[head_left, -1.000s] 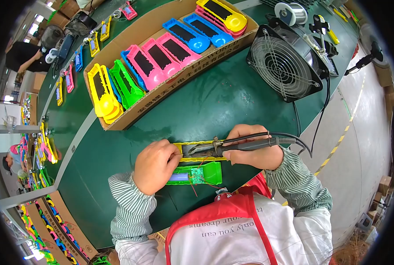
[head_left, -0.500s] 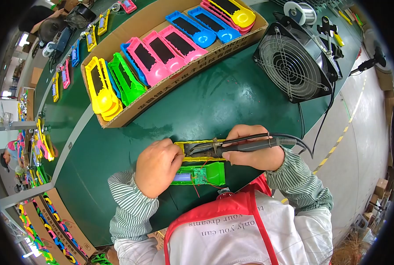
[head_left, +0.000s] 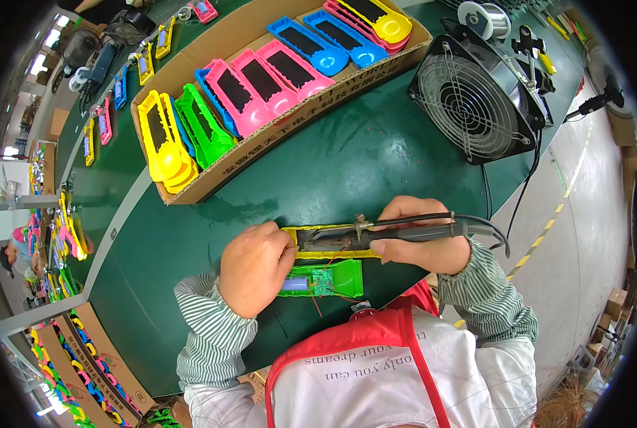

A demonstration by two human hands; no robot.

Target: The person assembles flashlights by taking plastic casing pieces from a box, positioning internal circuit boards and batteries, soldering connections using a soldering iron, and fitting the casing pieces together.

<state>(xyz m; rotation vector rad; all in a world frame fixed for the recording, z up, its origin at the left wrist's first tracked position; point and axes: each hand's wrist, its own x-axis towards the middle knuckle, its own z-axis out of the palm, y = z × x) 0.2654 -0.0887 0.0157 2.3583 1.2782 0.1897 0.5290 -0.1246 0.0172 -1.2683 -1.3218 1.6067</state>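
Running left to right, the yellow case (head_left: 340,254) lies beneath the iron (head_left: 425,232) the right hand (head_left: 432,251) grips, tip leftward; the left hand (head_left: 257,269) curls at the case's left end, its hold hidden.

The left hand (head_left: 255,269) hides the green casing's (head_left: 349,277) left end.
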